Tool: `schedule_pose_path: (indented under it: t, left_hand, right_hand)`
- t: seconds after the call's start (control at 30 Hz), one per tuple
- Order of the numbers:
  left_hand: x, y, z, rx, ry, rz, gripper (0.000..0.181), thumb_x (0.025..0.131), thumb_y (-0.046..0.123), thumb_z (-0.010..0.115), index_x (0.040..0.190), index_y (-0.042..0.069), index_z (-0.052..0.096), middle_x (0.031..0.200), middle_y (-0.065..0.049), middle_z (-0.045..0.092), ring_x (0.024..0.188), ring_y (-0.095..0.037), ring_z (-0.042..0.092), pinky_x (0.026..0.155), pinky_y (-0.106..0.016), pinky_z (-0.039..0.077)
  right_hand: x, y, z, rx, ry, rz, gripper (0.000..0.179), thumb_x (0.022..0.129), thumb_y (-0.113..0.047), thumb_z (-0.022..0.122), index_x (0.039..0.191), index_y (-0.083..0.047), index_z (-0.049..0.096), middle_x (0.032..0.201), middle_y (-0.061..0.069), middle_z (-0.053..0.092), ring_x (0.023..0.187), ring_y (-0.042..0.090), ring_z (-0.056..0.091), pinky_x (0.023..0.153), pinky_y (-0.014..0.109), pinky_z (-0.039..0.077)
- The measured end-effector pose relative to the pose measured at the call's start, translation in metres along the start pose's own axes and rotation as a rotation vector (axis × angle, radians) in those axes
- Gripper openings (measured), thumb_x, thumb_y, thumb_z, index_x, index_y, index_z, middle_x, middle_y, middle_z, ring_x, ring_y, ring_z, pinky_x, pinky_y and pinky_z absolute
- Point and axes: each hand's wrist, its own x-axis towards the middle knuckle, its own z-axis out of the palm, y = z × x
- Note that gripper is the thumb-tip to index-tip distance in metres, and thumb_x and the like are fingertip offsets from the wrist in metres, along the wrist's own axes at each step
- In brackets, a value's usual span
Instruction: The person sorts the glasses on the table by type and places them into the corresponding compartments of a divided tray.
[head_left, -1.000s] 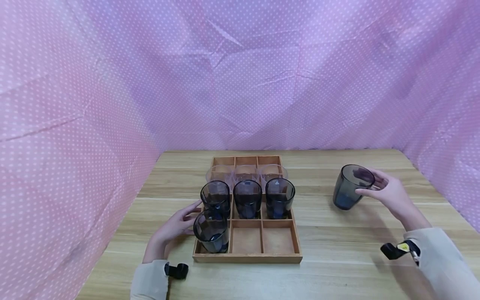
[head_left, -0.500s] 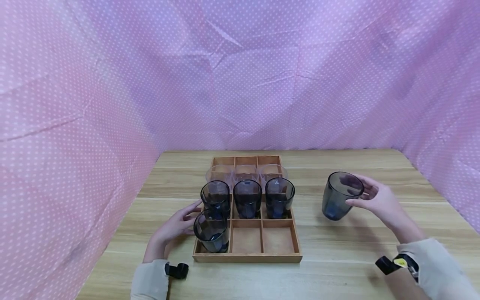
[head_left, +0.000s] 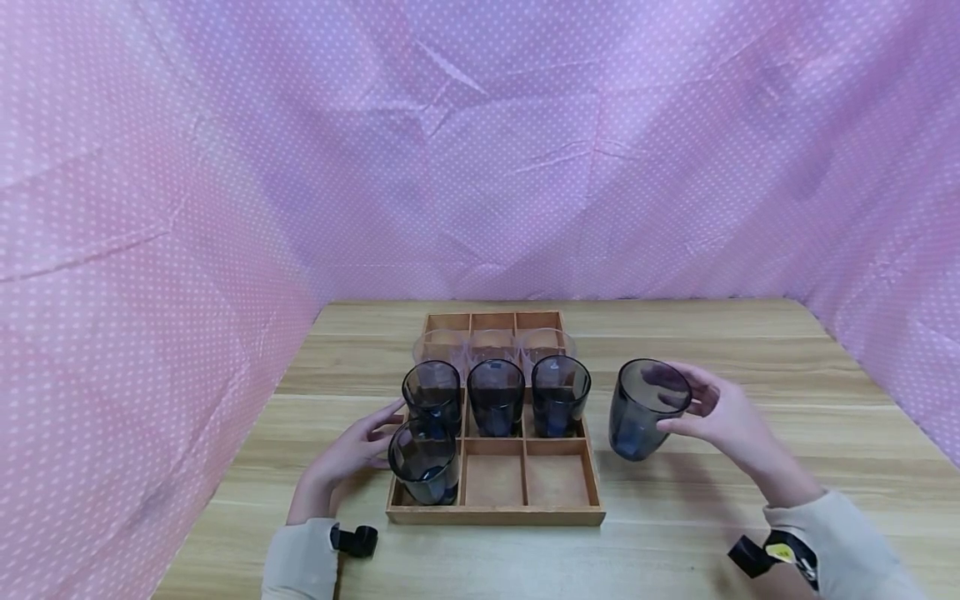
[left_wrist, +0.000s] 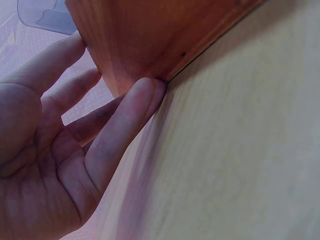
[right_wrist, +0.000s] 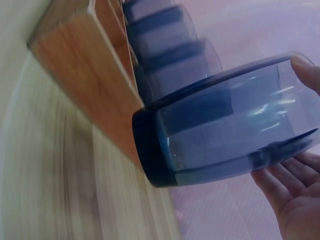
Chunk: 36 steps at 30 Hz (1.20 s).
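My right hand (head_left: 723, 421) grips a dark tinted drinking glass (head_left: 636, 425) near its rim, thumb on one side and fingers on the other. The glass hangs slightly tilted just right of the wooden divided tray (head_left: 495, 517). In the right wrist view its thick dark base (right_wrist: 150, 150) points toward the tray's side. Fairly straight, the fingers of my left hand (head_left: 351, 454) touch the tray's left side wall; the left wrist view has the fingertips against the wood (left_wrist: 135, 45). Several dark glasses stand in the tray, one of them in the front left compartment (head_left: 423, 467).
Clear glasses (head_left: 546, 342) stand in a row behind the dark ones. The front middle compartment (head_left: 492, 479) and front right compartment (head_left: 557, 479) show bare wood. A pale wood table (head_left: 712, 333) carries everything, and a pink dotted cloth (head_left: 480, 167) hangs around its back and sides.
My right hand has carried the dark glass leftward and nearer to me, up close to the tray's right side. The left hand and the tray have stayed put.
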Motion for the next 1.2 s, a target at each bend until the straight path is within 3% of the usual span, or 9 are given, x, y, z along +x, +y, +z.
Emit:
schedule_pose_path:
  t: [0.2,0.37,0.6,0.7,0.93,1.2]
  left_hand:
    - [0.0,0.0,0.0,-0.004,-0.005,0.004,0.069,0.1,0.025,0.054,0.156,0.011,0.017,0.149,-0.036,0.024,0.132,-0.048,0.041,0.089,-0.044,0.058]
    - [0.0,0.0,0.0,-0.003,-0.009,0.007,0.068,0.1,0.025,0.054,0.156,0.011,0.016,0.149,-0.036,0.024,0.131,-0.047,0.041,0.088,-0.044,0.058]
    - [0.0,0.0,0.001,0.0,-0.004,0.009,0.07,0.099,0.026,0.054,0.156,0.009,0.016,0.148,-0.037,0.026,0.13,-0.047,0.042,0.089,-0.044,0.058]
    - [0.0,0.0,0.001,-0.004,-0.001,0.008,0.07,0.099,0.025,0.054,0.155,0.009,0.017,0.148,-0.037,0.026,0.13,-0.046,0.043,0.088,-0.044,0.058]
    - [0.0,-0.001,0.0,-0.001,0.001,0.004,0.069,0.099,0.026,0.054,0.155,0.01,0.017,0.148,-0.036,0.026,0.13,-0.046,0.043,0.088,-0.044,0.058]
    - [0.0,0.0,0.0,0.002,-0.006,0.005,0.068,0.1,0.025,0.053,0.156,0.011,0.017,0.149,-0.037,0.025,0.13,-0.047,0.043,0.088,-0.043,0.058]
  right_hand:
    - [0.001,-0.01,0.02,-0.056,-0.011,0.011,0.064,0.072,0.016,0.073,0.131,0.003,0.052,0.121,-0.015,0.066,0.103,0.001,0.065,0.087,0.012,0.053]
    - [0.002,-0.017,0.036,-0.142,-0.017,0.047,0.067,0.071,0.01,0.078,0.131,0.011,0.048,0.117,-0.022,0.064,0.101,-0.002,0.064,0.086,0.011,0.052]
    - [0.006,-0.019,0.055,-0.139,-0.042,0.106,0.07,0.069,0.003,0.082,0.131,0.011,0.049,0.115,-0.025,0.063,0.103,-0.001,0.063,0.087,0.013,0.052]
    - [0.008,-0.018,0.064,-0.136,-0.057,0.106,0.071,0.069,0.001,0.083,0.131,0.008,0.05,0.118,-0.017,0.065,0.105,-0.001,0.062,0.088,0.014,0.052]
    - [0.015,-0.019,0.087,-0.108,-0.102,0.141,0.073,0.068,-0.003,0.085,0.133,0.003,0.051,0.128,0.021,0.061,0.106,-0.003,0.061,0.09,0.016,0.052]
    - [0.028,-0.021,0.112,-0.096,-0.135,0.186,0.074,0.068,-0.011,0.087,0.134,-0.004,0.053,0.124,0.018,0.063,0.101,0.003,0.063,0.086,0.022,0.054]
